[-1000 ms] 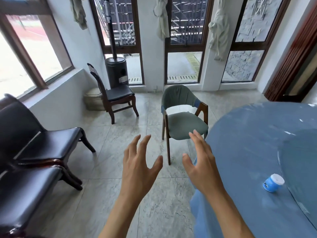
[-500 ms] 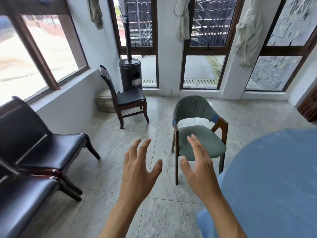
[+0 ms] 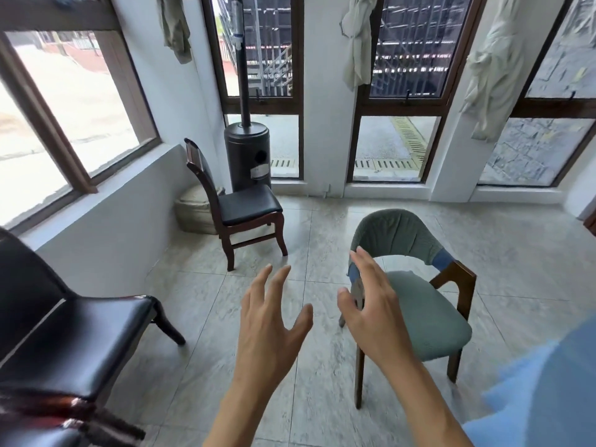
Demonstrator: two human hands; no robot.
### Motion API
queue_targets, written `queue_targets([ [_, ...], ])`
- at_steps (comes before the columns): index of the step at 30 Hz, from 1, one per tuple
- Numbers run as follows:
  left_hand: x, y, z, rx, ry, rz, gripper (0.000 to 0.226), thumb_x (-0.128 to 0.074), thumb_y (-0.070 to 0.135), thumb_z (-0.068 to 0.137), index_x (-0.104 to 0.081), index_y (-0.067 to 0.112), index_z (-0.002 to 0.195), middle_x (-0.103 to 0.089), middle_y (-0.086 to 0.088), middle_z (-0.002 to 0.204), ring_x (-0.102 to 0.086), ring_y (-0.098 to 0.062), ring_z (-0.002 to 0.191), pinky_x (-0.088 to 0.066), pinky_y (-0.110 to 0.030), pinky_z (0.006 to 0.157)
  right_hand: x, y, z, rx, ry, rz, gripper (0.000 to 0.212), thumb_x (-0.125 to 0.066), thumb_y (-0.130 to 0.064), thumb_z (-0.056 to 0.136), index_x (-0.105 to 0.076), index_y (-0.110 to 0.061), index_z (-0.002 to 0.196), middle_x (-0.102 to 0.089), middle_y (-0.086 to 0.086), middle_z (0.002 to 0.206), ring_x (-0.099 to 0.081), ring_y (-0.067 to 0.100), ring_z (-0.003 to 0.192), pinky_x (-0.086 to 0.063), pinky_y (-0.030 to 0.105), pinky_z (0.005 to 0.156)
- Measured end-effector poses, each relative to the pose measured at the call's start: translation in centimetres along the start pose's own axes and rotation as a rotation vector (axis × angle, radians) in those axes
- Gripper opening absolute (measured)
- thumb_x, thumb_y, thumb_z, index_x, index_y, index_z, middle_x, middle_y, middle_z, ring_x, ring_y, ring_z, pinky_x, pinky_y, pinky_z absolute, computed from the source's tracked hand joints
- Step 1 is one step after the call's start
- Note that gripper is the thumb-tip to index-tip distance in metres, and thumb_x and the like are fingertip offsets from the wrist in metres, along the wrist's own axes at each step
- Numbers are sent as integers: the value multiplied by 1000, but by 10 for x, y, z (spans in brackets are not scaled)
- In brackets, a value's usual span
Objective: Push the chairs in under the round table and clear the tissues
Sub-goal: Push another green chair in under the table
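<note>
Blue cloth covers the round table (image 3: 548, 398) at your lower right. Beside its edge the green chair (image 3: 422, 314) stands on the tiled floor (image 3: 322, 240), pulled out, seat facing the table. Your right hand (image 3: 371, 311) hovers by its near armrest, fingers spread wide, holding nothing; your left hand (image 3: 274, 321) likewise.

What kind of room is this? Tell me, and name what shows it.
Probably a dining or sitting room beside a courtyard. A round table with a blue cover, a green chair pulled out from it, and a patio heater by tall windows suggest it.
</note>
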State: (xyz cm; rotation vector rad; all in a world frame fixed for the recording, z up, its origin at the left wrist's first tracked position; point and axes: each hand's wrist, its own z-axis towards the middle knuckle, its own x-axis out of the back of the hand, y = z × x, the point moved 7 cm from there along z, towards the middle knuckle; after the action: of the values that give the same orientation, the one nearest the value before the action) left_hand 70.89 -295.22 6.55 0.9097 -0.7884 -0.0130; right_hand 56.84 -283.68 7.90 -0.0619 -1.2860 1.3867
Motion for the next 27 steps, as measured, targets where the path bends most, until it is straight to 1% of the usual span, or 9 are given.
queue_targets([
  [2, 2, -14, 33, -10, 0, -9, 66, -57, 51, 83, -29, 48, 143, -27, 11, 157, -28, -14, 142, -37, -45, 111, -14, -2, 31, -10, 20, 12, 58, -48, -32, 91, -37, -21, 148, -32, -7, 157, -26, 3, 143, -25, 28, 116],
  [6, 2, -41, 96, -21, 17, -1, 67, -59, 49, 84, -28, 46, 144, -28, 11, 156, -27, -12, 142, -33, -37, 111, -42, 4, 84, -24, 3, -10, 60, -46, -35, 91, -35, -23, 149, -30, -9, 158, -24, 3, 144, -25, 24, 114],
  [9, -7, -57, 143, -23, 15, 4, 67, -60, 48, 85, -29, 45, 144, -28, 11, 156, -27, -13, 142, -35, -41, 112, -59, 15, 127, -37, -8, -4, 61, -45, -36, 91, -33, -25, 149, -28, -10, 159, -22, 2, 144, -22, 20, 111],
  [11, -18, -66, 173, -30, 8, 20, 67, -61, 48, 86, -29, 44, 145, -27, 11, 156, -27, -14, 143, -35, -42, 113, -68, 25, 154, -36, -2, -5, 60, -45, -35, 91, -33, -25, 149, -27, -10, 159, -21, 1, 144, -21, 22, 113],
  [14, -40, -79, 224, -43, -7, 33, 68, -62, 46, 86, -29, 43, 146, -28, 10, 156, -26, -14, 143, -33, -41, 113, -84, 49, 201, -42, 2, -11, 59, -47, -33, 93, -33, -26, 149, -26, -9, 159, -19, -3, 141, -22, 26, 115],
  [19, -83, -97, 320, -52, -14, 49, 68, -62, 44, 86, -33, 38, 146, -28, 8, 157, -27, -14, 143, -32, -40, 114, -108, 96, 294, -54, 23, -21, 57, -54, -25, 96, -34, -23, 149, -27, -10, 158, -18, -5, 140, -21, 23, 114],
  [22, -107, -104, 377, -34, -23, 56, 67, -63, 43, 87, -33, 38, 147, -29, 8, 156, -27, -14, 144, -34, -42, 113, -116, 119, 352, -69, 15, -23, 57, -55, -23, 96, -34, -22, 149, -29, -7, 158, -20, -2, 140, -18, 18, 112],
  [24, -124, -107, 415, -25, -25, 39, 66, -63, 43, 87, -32, 39, 146, -29, 9, 156, -27, -14, 143, -35, -41, 113, -120, 132, 391, -70, 17, -24, 57, -55, -24, 96, -34, -22, 149, -30, -6, 158, -21, -1, 140, -14, 12, 109],
  [27, -147, -112, 466, -26, -28, 51, 65, -63, 42, 87, -34, 37, 146, -29, 9, 156, -28, -14, 142, -30, -35, 112, -126, 149, 441, -76, 20, -28, 57, -55, -23, 96, -34, -22, 149, -30, -6, 158, -20, -3, 140, -10, 4, 105],
])
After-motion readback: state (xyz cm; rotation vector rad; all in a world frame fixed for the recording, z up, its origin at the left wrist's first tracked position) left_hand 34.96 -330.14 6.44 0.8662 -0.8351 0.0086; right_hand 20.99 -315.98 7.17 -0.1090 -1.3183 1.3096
